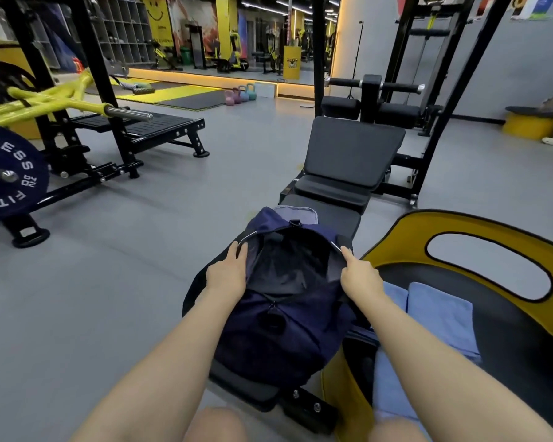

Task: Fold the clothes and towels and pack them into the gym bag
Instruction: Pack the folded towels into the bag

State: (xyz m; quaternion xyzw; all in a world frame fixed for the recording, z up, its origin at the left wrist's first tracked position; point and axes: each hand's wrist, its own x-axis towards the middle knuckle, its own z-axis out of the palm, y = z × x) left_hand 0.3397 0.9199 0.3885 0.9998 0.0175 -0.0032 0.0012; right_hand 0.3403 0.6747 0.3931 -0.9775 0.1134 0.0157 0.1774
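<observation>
A navy gym bag (278, 333) lies on a black padded bench (342, 215) in front of me, its top unzipped and gaping, dark inside. My left hand (227, 275) grips the left edge of the opening. My right hand (359, 275) pinches the right edge by the zipper. The two hands hold the mouth apart. A folded light blue towel (441, 317) lies to the right on a black and yellow seat (492, 224). More blue cloth (393, 387) sits below it near my right forearm. A grey-blue cloth (300, 213) shows just beyond the bag.
The bench's raised back pad (351, 151) stands beyond the bag. A yellow and black weight machine with a navy plate (10, 173) fills the left. Grey floor (160, 218) spreads between them. Kettlebells (240, 94) and mats sit far back by a mirror wall.
</observation>
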